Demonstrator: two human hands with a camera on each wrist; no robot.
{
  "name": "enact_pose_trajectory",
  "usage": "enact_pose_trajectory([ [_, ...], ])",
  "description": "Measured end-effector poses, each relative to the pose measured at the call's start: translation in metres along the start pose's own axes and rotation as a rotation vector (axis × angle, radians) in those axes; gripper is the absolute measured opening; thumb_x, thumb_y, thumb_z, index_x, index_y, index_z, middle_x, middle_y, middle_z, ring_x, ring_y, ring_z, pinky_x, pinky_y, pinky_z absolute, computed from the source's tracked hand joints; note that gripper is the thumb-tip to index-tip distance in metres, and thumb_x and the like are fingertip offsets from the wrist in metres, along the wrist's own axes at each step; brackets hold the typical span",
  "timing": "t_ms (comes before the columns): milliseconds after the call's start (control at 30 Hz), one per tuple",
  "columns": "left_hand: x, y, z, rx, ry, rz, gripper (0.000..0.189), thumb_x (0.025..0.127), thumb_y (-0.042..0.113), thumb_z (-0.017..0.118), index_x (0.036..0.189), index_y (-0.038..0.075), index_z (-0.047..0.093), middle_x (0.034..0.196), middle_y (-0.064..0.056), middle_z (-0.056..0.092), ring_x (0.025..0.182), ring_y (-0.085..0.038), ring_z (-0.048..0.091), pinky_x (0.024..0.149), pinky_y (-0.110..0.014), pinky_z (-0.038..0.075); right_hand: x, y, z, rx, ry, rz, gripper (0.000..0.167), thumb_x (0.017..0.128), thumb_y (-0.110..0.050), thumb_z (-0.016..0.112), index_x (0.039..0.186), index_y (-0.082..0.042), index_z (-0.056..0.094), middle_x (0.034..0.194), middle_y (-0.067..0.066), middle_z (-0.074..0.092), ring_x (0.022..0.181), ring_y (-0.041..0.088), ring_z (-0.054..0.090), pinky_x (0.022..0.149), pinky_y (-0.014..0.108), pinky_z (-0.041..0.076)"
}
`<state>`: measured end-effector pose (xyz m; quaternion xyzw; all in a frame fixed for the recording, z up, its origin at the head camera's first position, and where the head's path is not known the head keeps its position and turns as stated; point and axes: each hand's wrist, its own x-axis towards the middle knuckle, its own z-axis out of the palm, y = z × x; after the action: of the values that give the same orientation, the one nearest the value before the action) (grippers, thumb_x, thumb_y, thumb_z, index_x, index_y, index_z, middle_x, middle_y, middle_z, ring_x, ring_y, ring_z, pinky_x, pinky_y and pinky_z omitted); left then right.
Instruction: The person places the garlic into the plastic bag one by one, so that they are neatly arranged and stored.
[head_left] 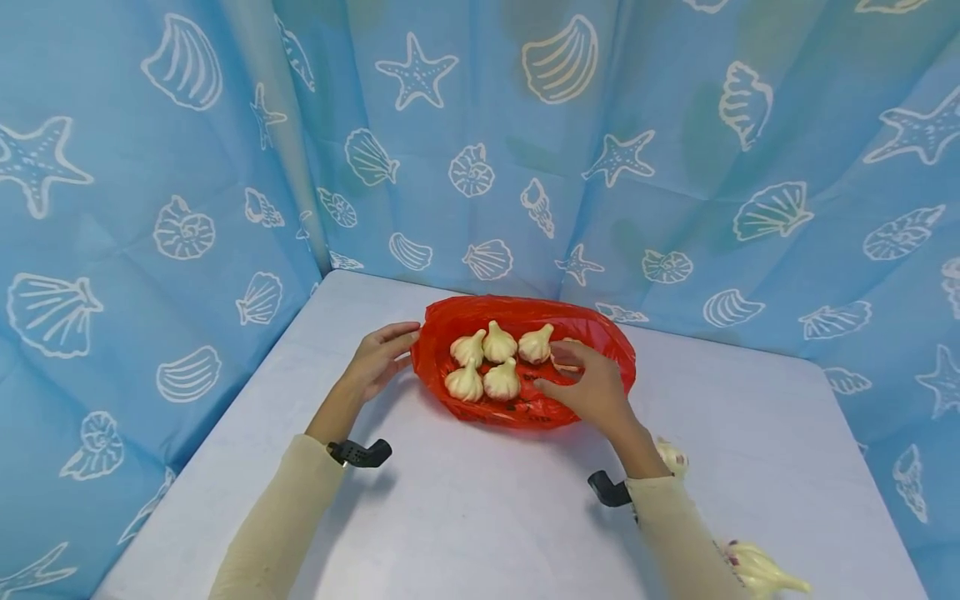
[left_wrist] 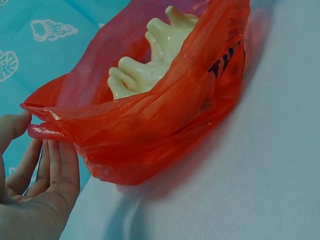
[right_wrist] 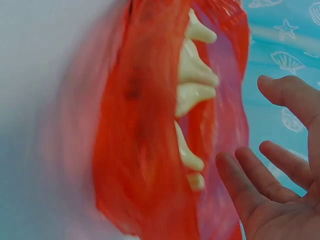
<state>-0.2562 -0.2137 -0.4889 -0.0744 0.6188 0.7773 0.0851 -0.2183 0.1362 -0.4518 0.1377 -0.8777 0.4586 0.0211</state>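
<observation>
A red plastic bag (head_left: 457, 312) lies opened wide on the table, with several garlic bulbs (head_left: 501, 381) inside it. At the bag's left end, my left hand (head_left: 378, 358) pinches the rim, thumb on one side and fingers behind the plastic (left_wrist: 90, 127). My right hand (head_left: 596, 387) reaches over the bag's right part with fingers spread. Near its fingertips sits another garlic bulb (head_left: 567, 352), partly hidden by the hand. The right wrist view shows that hand (right_wrist: 285, 200) holding nothing, beside bulb stems (right_wrist: 190, 155) sticking up past the red wall.
On the white table (head_left: 465, 517), a garlic bulb (head_left: 672, 457) lies partly behind the right forearm. Another bulb (head_left: 761, 571) is at the lower right, near the sleeve. A blue curtain (head_left: 480, 125) with shell prints hangs around the table's back and sides.
</observation>
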Motion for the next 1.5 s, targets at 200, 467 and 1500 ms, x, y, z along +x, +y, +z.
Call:
enact_pose_trajectory([
  [200, 0.000, 0.000, 0.000, -0.008, -0.003, -0.012, 0.048, 0.093, 0.022, 0.067, 0.137, 0.006, 0.053, 0.135, -0.009, 0.054, 0.120, -0.026, 0.053, 0.094, -0.035, 0.051, -0.015, -0.002, -0.031, -0.058, 0.046, 0.014, 0.064, 0.078, -0.031, 0.084, 0.133, -0.012, 0.057, 0.124, 0.009, 0.063, 0.113, 0.030, 0.058, 0.086, 0.048, 0.054],
  [467, 0.002, -0.003, 0.000, -0.010, -0.005, -0.004, 0.046, 0.093, 0.023, 0.069, 0.134, 0.006, 0.055, 0.134, -0.009, 0.054, 0.117, -0.026, 0.054, 0.090, -0.032, 0.053, -0.042, -0.004, -0.072, -0.123, 0.115, 0.048, 0.069, 0.078, -0.036, 0.082, 0.136, -0.013, 0.055, 0.129, 0.009, 0.060, 0.114, 0.030, 0.058, 0.085, 0.047, 0.054],
  [1500, 0.000, -0.002, -0.001, -0.005, 0.006, -0.025, 0.049, 0.092, 0.024, 0.069, 0.136, 0.007, 0.054, 0.137, -0.009, 0.052, 0.121, -0.026, 0.052, 0.092, -0.033, 0.052, -0.186, 0.080, -0.163, -0.377, 0.236, 0.494, 0.088, 0.074, -0.058, 0.077, 0.134, 0.001, 0.053, 0.120, 0.027, 0.062, 0.103, 0.040, 0.063, 0.060, 0.016, 0.054],
])
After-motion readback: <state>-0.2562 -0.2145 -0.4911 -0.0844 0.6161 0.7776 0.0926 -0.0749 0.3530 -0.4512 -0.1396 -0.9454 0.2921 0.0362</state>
